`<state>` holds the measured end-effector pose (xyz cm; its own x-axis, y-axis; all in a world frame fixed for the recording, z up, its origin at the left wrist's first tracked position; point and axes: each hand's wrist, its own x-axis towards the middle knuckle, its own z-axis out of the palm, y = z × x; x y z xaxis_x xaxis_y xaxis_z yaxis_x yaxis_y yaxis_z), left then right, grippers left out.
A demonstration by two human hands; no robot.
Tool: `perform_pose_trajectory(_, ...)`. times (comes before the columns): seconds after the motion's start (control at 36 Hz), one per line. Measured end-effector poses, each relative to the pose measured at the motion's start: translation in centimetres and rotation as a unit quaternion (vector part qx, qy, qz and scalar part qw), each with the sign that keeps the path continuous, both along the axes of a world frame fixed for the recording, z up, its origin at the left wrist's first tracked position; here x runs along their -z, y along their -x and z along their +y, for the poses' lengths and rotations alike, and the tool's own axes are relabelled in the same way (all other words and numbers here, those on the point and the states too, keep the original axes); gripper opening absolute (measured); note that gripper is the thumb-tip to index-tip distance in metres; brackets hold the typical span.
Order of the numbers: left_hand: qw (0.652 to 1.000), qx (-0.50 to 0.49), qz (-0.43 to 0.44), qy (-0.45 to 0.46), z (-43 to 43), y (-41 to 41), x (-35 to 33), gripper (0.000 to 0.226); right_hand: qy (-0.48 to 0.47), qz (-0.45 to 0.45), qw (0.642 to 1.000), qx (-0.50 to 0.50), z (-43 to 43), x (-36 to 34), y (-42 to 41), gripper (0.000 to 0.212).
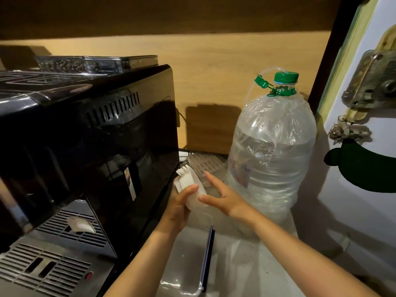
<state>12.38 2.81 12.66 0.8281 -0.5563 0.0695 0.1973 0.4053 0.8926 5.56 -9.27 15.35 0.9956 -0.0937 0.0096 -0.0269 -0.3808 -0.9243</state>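
My left hand point(179, 205) grips a stack of white plastic pieces point(188, 183), thumb curled over its front, just right of the black coffee machine point(85, 136). Their upper ends fan out above my fingers. My right hand point(220, 195) hovers beside the stack with fingers straight and spread, the thumb touching its lower right side. A large clear water jug point(272, 151) with a green cap stands right behind my right hand.
The machine's metal drip tray point(53, 260) lies at the lower left with a crumpled white scrap point(80, 225) on it. A clear plastic container point(188, 264) sits under my forearms. A perforated metal tray point(203, 162) lies behind the hands. A white door point(360, 146) stands at right.
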Motion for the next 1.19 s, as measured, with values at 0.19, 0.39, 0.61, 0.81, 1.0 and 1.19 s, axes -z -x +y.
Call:
perform_pose_trajectory(0.19,0.986,-0.154,-0.002,-0.062,-1.3,-0.5,0.5,0.055,0.063,-0.072,0.995,-0.022,1.2,1.2,-0.8,0.080)
perform_pose_trajectory(0.39,0.971,-0.186,-0.053,-0.142,-1.5,-0.4,1.5,0.073,-0.037,-0.116,0.992,0.029,2.3,3.6,-1.7,0.065)
perform_pose_trajectory(0.61,0.965,-0.132,-0.045,-0.221,0.4,-0.7,3.5,0.100,-0.165,-0.061,0.984,0.039,1.9,5.5,-2.4,0.057)
perform_pose_trajectory(0.81,0.956,-0.103,-0.040,-0.273,2.7,-0.5,4.8,0.049,-0.254,0.054,0.966,0.010,0.9,6.8,-2.8,0.046)
perform_pose_trajectory(1.0,0.937,-0.099,-0.013,-0.335,4.3,0.1,6.5,0.041,-0.225,0.137,0.965,-0.014,0.2,8.1,-3.3,0.039)
perform_pose_trajectory(1.19,0.913,-0.109,-0.017,-0.393,4.6,0.4,7.8,0.038,-0.087,0.176,0.981,-0.011,0.5,9.1,-4.1,0.036)
